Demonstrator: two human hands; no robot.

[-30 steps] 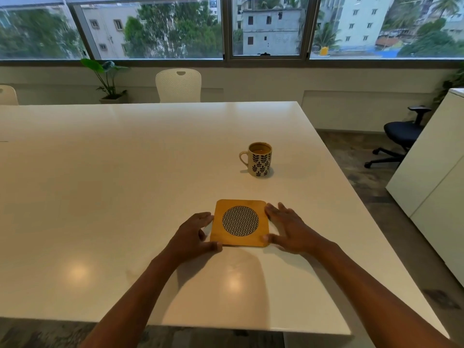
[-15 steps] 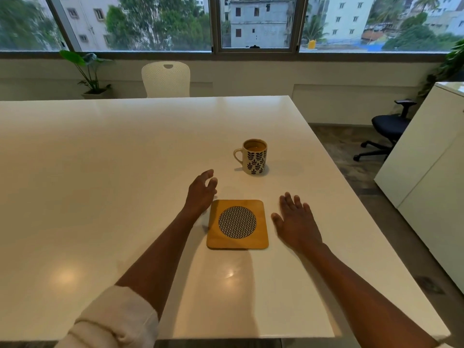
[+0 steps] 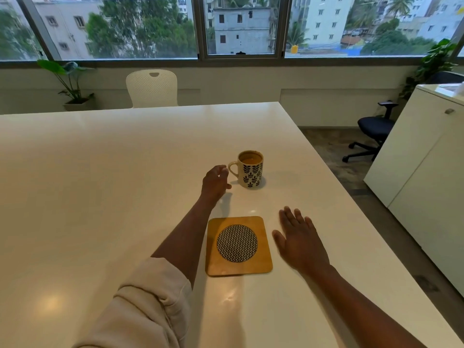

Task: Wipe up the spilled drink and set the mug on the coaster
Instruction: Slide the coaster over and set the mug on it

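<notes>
A cream mug point(image 3: 251, 172) with a dark leaf pattern stands upright on the white table point(image 3: 100, 184), filled with a brown drink, its handle pointing left. My left hand point(image 3: 215, 183) hovers just left of the handle, fingers loosely curled and holding nothing. Nearer to me lies a square wooden coaster point(image 3: 238, 246) with a round woven centre. Flat on the table right of the coaster rests my right hand point(image 3: 300, 238), fingers straight. No spill or cloth shows in this view.
The table's right edge point(image 3: 351, 197) drops to the floor, with a white cabinet point(image 3: 421, 177) and a dark office chair point(image 3: 371, 131) beyond. A white chair point(image 3: 152, 87) and a potted plant point(image 3: 72, 86) stand behind the far edge, under the windows.
My left hand has left the coaster and reached forward to the mug's handle. My right hand let go of the coaster and lies flat beside it. The view has tilted down a little.
</notes>
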